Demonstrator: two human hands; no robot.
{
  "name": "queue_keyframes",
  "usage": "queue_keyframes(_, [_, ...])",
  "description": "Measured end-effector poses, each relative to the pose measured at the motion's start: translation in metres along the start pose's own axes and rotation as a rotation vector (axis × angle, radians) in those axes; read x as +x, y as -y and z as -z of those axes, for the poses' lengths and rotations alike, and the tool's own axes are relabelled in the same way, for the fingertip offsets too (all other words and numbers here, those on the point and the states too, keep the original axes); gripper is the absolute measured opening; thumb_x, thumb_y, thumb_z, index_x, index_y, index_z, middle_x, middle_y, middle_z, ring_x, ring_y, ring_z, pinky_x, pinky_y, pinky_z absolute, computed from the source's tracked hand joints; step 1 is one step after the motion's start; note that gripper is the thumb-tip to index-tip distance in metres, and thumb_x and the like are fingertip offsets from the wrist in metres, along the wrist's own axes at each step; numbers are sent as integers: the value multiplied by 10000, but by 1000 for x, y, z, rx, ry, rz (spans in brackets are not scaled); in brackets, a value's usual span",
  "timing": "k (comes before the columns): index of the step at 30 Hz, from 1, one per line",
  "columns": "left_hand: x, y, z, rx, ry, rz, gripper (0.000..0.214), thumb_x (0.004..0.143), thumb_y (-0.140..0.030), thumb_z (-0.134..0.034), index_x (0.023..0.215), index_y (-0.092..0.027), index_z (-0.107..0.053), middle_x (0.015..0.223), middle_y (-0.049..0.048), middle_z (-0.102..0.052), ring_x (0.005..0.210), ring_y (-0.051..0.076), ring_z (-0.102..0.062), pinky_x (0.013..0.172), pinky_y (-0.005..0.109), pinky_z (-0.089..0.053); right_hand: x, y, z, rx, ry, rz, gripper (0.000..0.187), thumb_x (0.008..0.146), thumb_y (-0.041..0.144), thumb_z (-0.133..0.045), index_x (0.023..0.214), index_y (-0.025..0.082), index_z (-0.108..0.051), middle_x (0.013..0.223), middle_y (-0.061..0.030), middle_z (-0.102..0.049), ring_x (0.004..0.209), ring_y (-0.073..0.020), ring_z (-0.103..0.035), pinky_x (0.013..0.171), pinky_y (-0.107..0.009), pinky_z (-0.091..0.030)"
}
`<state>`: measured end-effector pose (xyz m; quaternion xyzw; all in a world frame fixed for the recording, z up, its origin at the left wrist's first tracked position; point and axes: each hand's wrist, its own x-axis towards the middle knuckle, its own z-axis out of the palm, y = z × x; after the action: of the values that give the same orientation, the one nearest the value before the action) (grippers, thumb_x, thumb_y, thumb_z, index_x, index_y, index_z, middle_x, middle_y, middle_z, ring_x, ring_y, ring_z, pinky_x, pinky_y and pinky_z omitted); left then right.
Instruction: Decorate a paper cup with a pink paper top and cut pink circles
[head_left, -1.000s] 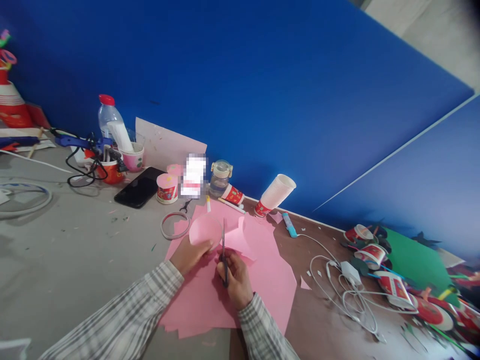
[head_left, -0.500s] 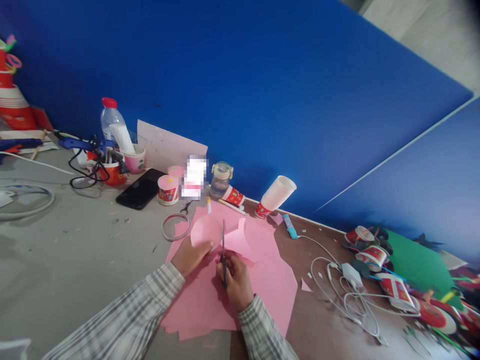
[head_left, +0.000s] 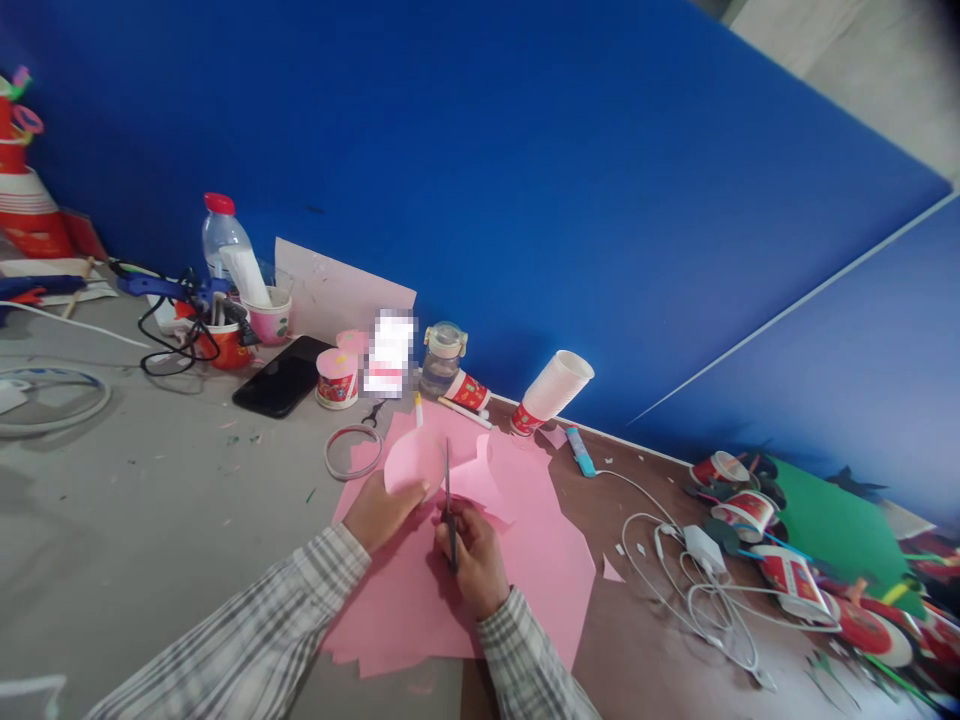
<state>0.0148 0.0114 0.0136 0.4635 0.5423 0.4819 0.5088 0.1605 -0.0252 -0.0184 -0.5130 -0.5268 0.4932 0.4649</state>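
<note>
My left hand [head_left: 382,510] pinches a rounded piece of pink paper [head_left: 412,460] and holds it up above the table. My right hand [head_left: 472,555] is closed round the handles of a pair of scissors [head_left: 448,490], whose blades point away from me along the right edge of that piece. Both hands hover over a large pink paper sheet [head_left: 517,570] lying flat on the table. Checked sleeves cover both forearms.
A ring of tape [head_left: 349,452], a black phone [head_left: 281,375], small decorated cups [head_left: 336,377], a glass jar [head_left: 441,357] and a stack of paper cups [head_left: 551,388] line the blue wall. White cables with a charger [head_left: 701,548] lie right. A water bottle [head_left: 223,238] stands back left.
The pink piece in my left hand has turned slightly against the scissor blades. Both hands stay in nearly the same place; the view shifted a little.
</note>
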Motion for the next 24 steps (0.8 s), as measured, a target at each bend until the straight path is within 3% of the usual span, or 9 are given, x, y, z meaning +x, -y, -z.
queue_keyframes(18, [5, 5, -2, -45, 31, 55, 181, 498, -290, -553, 344, -220, -489, 291, -71, -470, 302, 101, -422, 311, 226, -340, -2, 20, 0, 136, 29, -61, 356, 567, 405, -701, 820, 157, -666, 537, 16, -537, 422, -102, -405, 374, -181, -333])
queue_keyframes(24, [3, 0, 0, -33, 43, 51, 211, 499, -245, -549, 316, -232, -445, 278, -85, -442, 292, 92, -406, 315, 226, -326, -1, 14, -1, 111, 4, -65, 322, 576, 360, -705, 826, 160, -667, 533, 27, -529, 432, -97, -398, 384, -174, -309])
